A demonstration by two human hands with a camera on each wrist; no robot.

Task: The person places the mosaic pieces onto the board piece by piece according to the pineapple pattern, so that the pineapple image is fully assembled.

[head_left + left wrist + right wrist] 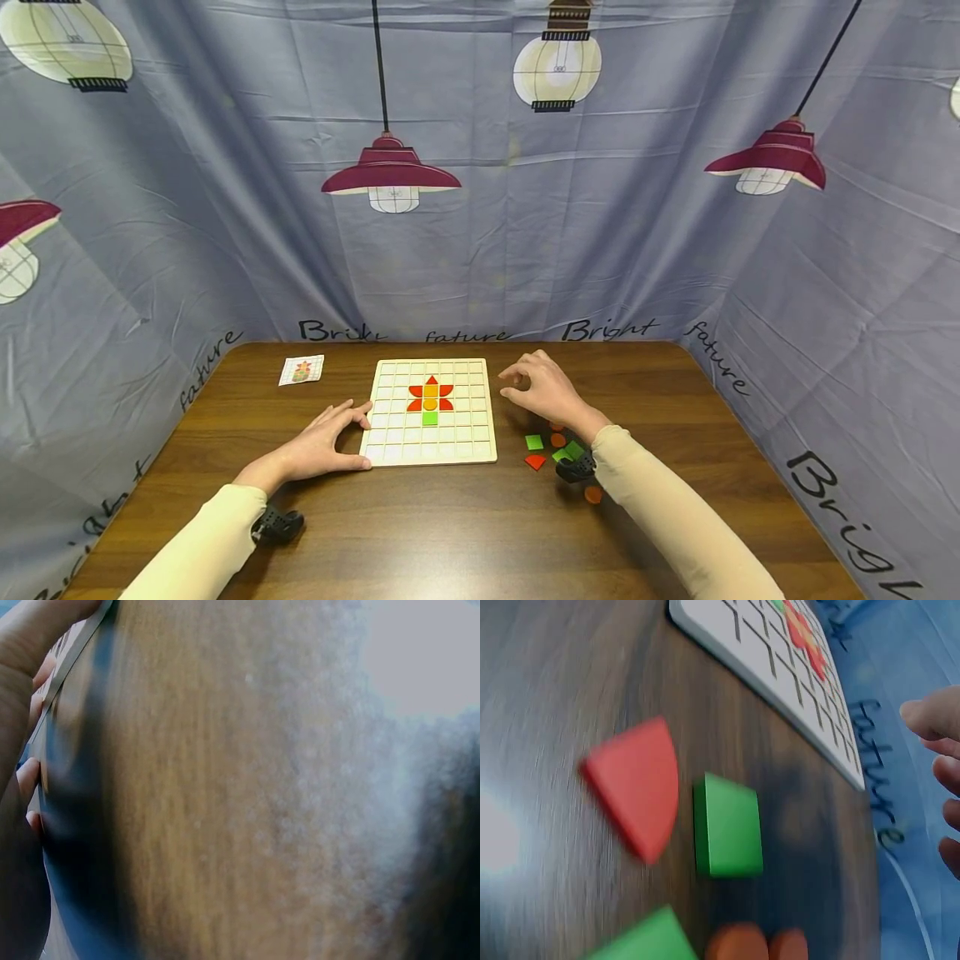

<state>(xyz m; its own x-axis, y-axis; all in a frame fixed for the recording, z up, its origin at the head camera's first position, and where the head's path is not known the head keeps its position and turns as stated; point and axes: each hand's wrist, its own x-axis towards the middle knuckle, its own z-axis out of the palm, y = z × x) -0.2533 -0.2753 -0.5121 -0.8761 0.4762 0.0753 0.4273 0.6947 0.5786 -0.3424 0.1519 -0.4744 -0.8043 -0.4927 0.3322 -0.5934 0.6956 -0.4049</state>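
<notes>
Board [465,446], pale & gridded, lies flat on the wood table [450,533], roughly centred btwn the hands, prob. so both can reach it.

L hand [318,442] is at its 8–9 o'clock: thumb & fingers spread, fingertips at the L edge, prob. steadying it; not wrapped round anything.

R hand [543,389] is up near 2–3 o'clock, just off the R edge, fingers loosely bent w/ a gap to the thumb; nothing seen in it.

Cells act as the container: red triangle [432,381] at 12 o'clock of the pattern, orange square [431,391] under it, then orange disc [431,405], green square [430,419] at 6, red petals [446,405] either side.

Spares lie loose on the wood, approx 3–4 o'clock of the board, likely there for easy R-hand reach: green block [533,442], red wedge [535,462], more green pcs [573,451], orange rounds [593,495]; some part-hidden by the R wrist.

Card [302,370] w/ a similar printed flower sits approx 10 o'clock, prob. kept in sight.
</notes>
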